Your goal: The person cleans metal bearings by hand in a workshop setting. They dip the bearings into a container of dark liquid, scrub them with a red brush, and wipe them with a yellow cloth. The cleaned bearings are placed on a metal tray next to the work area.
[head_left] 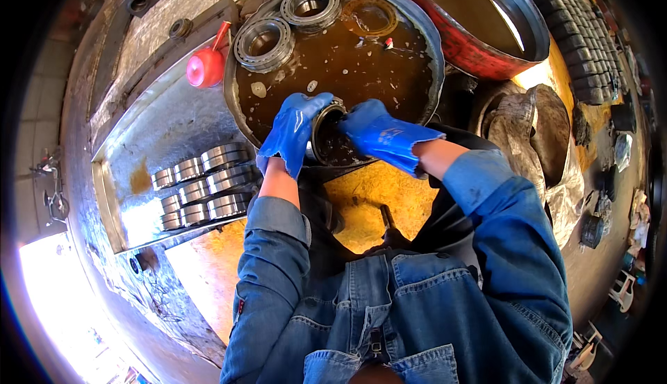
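Note:
A metal bearing ring (317,134) is tilted on edge at the near rim of a round tub (439,71) of brown liquid. Wearing a blue rubber glove, my left hand (292,127) is closed round the ring's left side. My right hand (382,131), gloved alike, is closed at the ring's right side, its fingertips at the opening; whatever they hold is hidden. Farther back in the tub sit two roller bearings (264,42) (310,6) and a flat brownish ring (370,17), partly under the liquid.
Left of the tub, a metal tray (167,116) carries rows of shiny rings (208,186). A red ladle-like scoop (206,68) lies by its upper edge. A red drum (458,43) of liquid stands at the far right, near stacked dark parts (570,29) and a dirty sack (511,116).

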`<action>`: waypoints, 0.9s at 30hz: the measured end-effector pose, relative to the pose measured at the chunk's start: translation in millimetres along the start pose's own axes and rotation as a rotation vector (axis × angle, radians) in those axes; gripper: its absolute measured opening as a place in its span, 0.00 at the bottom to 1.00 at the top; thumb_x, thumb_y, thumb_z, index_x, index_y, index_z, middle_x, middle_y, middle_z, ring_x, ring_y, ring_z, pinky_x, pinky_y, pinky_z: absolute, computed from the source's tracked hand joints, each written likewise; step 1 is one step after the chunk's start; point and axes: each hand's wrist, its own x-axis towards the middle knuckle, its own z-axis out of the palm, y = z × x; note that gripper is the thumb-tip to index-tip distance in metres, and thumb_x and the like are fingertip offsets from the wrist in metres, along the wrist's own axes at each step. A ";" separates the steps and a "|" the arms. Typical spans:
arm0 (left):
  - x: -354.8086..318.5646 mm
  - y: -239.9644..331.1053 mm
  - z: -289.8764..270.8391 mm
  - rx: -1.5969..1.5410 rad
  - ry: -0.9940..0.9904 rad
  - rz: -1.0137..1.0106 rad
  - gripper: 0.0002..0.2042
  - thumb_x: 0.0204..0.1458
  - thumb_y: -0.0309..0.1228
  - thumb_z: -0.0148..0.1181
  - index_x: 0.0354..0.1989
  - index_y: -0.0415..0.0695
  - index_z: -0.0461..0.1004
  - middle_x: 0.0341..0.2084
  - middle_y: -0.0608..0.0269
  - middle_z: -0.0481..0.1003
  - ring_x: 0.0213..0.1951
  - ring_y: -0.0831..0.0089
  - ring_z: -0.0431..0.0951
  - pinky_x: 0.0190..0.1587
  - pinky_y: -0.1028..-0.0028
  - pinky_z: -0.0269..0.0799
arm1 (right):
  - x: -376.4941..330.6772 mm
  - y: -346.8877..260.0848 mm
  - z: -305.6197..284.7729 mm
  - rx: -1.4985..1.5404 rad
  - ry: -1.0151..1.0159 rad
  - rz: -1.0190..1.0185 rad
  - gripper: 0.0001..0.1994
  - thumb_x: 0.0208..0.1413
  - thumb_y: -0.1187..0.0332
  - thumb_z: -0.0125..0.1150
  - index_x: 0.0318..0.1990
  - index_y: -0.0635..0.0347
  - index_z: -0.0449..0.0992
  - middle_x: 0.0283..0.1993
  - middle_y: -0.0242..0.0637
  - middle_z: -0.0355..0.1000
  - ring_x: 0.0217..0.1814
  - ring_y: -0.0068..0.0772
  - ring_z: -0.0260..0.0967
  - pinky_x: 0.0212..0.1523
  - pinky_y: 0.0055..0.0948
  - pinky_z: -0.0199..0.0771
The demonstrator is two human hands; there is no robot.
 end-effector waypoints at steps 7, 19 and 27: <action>-10.7 -62.0 25.5 0.290 0.365 0.198 0.35 0.49 0.59 0.70 0.50 0.35 0.79 0.42 0.44 0.84 0.44 0.55 0.85 0.50 0.62 0.79 | -38.1 26.5 13.9 0.180 0.133 0.204 0.17 0.54 0.62 0.63 0.51 0.50 0.81 0.51 0.45 0.80 0.56 0.53 0.78 0.53 0.48 0.79; -24.3 -73.5 21.0 0.384 0.357 0.113 0.31 0.46 0.48 0.76 0.54 0.38 0.78 0.46 0.51 0.84 0.49 0.59 0.85 0.55 0.64 0.78 | -7.8 32.9 15.1 0.696 0.094 0.278 0.15 0.57 0.67 0.59 0.49 0.59 0.83 0.55 0.52 0.79 0.58 0.58 0.77 0.56 0.46 0.78; 14.9 -92.9 13.6 -0.237 -0.061 0.220 0.24 0.51 0.27 0.71 0.58 0.37 0.76 0.46 0.58 0.83 0.46 0.68 0.82 0.53 0.69 0.78 | 6.0 38.8 61.8 0.637 0.200 0.057 0.13 0.65 0.66 0.55 0.47 0.57 0.85 0.52 0.54 0.79 0.54 0.61 0.77 0.53 0.46 0.79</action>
